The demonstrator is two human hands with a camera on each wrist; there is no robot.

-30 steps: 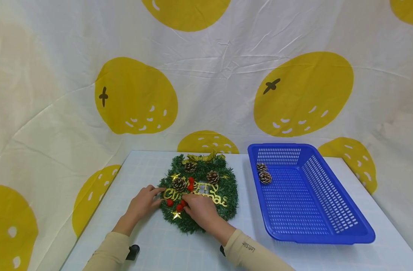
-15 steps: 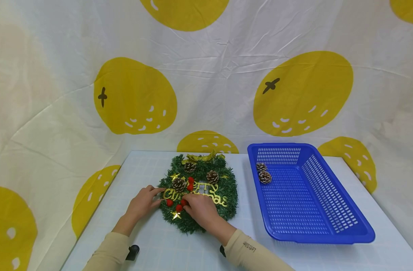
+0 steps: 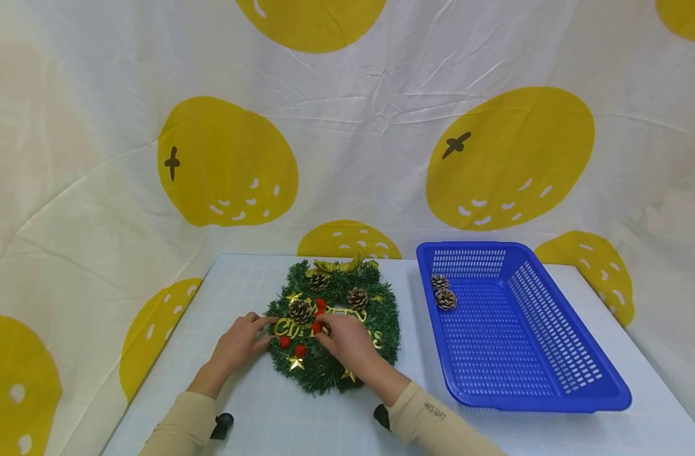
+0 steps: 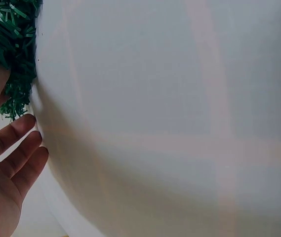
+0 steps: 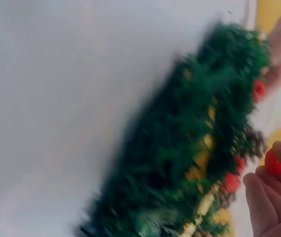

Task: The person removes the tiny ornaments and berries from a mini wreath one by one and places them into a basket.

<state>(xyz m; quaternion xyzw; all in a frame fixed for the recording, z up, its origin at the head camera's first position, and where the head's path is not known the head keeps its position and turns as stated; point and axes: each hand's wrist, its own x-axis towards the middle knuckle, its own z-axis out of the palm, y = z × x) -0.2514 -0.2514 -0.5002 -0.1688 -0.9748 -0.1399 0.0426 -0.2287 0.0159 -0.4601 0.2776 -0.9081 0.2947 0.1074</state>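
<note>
A green Christmas wreath [image 3: 388, 316] lies on the table, with gold "Merry Christmas" lettering [image 3: 287, 328] across its middle. My left hand [image 3: 240, 342] pinches the wreath's left edge with thumb and forefinger; its other fingers stretch out beside the greenery [image 4: 19, 42]. Between thumb and fingertips, my right hand [image 3: 350, 345] holds a red berry [image 5: 273, 163] just over the lettering. Two more red berries [image 3: 300, 350] sit at the lower left near a gold star [image 3: 295, 363]. Another berry [image 3: 321, 304] shows beside a pinecone [image 3: 300, 310]. The right hand covers part of the lettering.
At the right stands a blue plastic basket [image 3: 541, 402] with two pinecones [image 3: 446, 299] by its left wall. A gold ribbon [image 3: 338, 266] tops the wreath. A cloth printed with yellow fruit [image 3: 228, 158] hangs behind the table.
My right hand has lifted a red berry from the wreath's lower left and moved it up and slightly right, uncovering a second gold star. The left hand stays put.
</note>
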